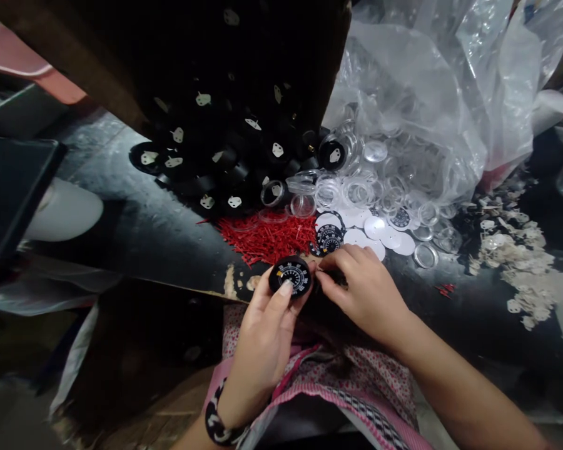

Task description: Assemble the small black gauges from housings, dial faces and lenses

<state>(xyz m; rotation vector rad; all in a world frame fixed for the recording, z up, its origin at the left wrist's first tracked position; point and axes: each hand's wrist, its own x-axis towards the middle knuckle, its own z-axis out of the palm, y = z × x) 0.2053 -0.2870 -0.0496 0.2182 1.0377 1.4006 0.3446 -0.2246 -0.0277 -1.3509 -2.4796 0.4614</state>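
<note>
Between the thumb and fingers of my left hand (267, 322) is a round black gauge (289, 275), its dial with white numbers and one yellow mark facing up. My left thumb presses on the dial's lower part. Just to the right, my right hand (361, 284) has thumb and index finger pinched close to the gauge's edge; whatever may be between them is too small to name. Beyond the hands lie a heap of thin red pointers (269, 237) and several printed black dial discs (329, 237).
A large box (136, 81) spills black round housings (234, 172) at the back. Clear plastic rings (356, 190), white discs (375, 228) and a plastic bag (413, 87) lie to the right. Small pale metal pieces (520, 250) are heaped at far right. A white container (65, 209) is at left.
</note>
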